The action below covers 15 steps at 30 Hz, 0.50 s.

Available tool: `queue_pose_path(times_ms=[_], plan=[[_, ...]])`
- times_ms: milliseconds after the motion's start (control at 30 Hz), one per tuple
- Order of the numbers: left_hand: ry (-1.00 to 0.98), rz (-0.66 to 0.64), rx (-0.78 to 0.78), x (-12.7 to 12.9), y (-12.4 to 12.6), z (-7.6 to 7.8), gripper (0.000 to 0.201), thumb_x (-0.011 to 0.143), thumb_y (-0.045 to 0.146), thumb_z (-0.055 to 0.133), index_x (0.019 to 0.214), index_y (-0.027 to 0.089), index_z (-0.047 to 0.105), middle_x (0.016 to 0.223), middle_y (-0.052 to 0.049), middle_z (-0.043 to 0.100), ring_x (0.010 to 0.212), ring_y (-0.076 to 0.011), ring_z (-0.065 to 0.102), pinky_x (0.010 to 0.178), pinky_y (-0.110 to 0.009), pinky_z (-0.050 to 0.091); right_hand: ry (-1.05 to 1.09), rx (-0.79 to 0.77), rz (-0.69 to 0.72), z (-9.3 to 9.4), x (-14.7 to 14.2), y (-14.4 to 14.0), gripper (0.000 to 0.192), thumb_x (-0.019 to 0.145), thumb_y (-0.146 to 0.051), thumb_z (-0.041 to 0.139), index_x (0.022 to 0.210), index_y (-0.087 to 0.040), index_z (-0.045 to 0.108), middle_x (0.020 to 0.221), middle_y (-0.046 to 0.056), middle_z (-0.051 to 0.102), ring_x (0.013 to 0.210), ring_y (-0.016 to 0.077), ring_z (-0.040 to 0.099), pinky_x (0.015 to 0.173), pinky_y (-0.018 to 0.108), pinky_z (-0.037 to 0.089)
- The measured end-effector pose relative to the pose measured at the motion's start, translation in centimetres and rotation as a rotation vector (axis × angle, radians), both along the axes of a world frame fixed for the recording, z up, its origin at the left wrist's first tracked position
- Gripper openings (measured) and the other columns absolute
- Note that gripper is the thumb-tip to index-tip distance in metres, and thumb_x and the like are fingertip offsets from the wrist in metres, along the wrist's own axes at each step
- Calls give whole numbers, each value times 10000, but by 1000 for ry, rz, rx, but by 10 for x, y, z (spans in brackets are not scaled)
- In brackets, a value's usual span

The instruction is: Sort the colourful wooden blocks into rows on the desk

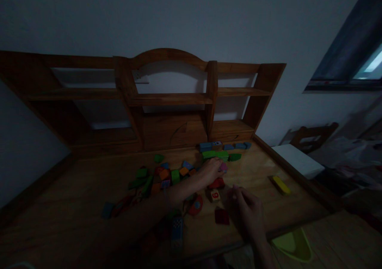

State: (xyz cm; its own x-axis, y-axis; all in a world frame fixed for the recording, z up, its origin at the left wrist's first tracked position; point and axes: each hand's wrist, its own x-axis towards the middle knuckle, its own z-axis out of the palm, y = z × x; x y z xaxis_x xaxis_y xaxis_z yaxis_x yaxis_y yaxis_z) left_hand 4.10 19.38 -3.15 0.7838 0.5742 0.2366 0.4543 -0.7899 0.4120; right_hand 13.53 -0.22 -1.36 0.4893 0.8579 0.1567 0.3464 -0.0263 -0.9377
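Note:
My left hand (212,170) reaches across the wooden desk with its fingers closed on a small pink-purple toy block (223,167). Just behind it lie green blocks (215,155) set side by side. A red block (217,182) and a pale block with a red digit (215,195) sit nearer to me. My right hand (250,208) hovers over the front of the desk, right of a dark red block (221,216). Its fingers are curled together, and anything in them is hidden in the dim light.
Many coloured blocks lie heaped left of centre, including a green block (175,176). Blue blocks (205,147) line the back by a wooden shelf unit (170,99). A yellow block (281,185) lies at the right. Below the front edge is a yellow-green bin (304,247).

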Motion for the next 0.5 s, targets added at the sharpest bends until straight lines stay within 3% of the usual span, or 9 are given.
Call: queue_pose_path(times_ms=[267,500], plan=[[5,22,3,-1,-3,3,263,905,386,656,1020,151,630,1046,-60,649,959,-186,618,862,-386,537,-23,14,-6,-1,0,1,486,966,-563,528,674,-183,607,634,-13,576,659,175,563,608,243,400],[11,26,-10,-3,-5,8,262,892,364,678,1022,142,627,1042,-60,650,938,-181,622,841,-370,535,-6,-14,8,-1,1,-1,483,970,-567,518,719,-174,642,685,4,634,705,189,585,649,251,402]])
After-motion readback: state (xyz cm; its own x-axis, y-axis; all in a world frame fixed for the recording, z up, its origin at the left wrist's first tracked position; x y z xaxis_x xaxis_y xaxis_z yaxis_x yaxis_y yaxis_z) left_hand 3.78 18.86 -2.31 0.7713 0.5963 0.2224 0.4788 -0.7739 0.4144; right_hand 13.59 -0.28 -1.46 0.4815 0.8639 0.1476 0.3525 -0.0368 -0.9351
